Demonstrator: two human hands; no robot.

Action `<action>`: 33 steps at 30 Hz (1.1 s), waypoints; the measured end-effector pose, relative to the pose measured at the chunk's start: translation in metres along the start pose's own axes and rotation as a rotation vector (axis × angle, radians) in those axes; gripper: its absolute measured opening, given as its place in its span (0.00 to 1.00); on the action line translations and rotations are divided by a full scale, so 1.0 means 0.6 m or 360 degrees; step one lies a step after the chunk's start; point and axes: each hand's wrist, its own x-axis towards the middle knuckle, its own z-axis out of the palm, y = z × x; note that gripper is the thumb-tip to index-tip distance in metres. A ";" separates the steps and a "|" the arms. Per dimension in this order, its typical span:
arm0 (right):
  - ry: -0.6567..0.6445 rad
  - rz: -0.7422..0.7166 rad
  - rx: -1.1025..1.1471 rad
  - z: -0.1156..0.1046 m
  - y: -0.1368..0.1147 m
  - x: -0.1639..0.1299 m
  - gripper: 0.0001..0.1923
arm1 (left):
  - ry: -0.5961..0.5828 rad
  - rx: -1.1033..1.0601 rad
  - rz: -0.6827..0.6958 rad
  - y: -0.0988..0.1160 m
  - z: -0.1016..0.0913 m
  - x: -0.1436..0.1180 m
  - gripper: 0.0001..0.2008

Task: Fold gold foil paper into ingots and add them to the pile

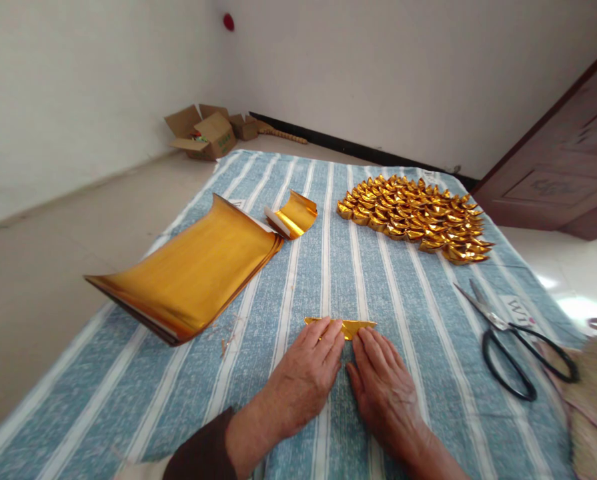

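Hands press flat on a folded strip of gold foil paper [341,326] on the blue striped cloth [328,253]: left hand [305,377] and right hand [383,383], fingers together, cover its near edge. Beyond it lie glossy curled foil sheets [188,273], folded gold ingots [418,217] and black-handled scissors [513,340].

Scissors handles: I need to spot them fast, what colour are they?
Black, on the scissors; head view.

gold foil sheets [193,273], blue-and-white striped cloth [328,267], black-handled scissors [518,347]
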 end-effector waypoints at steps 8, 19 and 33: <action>-0.0017 -0.0027 -0.0028 0.000 -0.004 -0.001 0.17 | 0.0014 -0.0066 -0.0027 0.000 0.000 0.001 0.18; 0.0007 -0.0046 -0.0057 0.001 -0.005 0.002 0.16 | 0.0037 -0.0102 -0.0049 0.000 -0.001 0.003 0.17; 0.0040 0.0007 0.0058 0.002 0.001 0.006 0.16 | 0.0019 -0.0074 -0.0017 -0.001 -0.002 0.003 0.18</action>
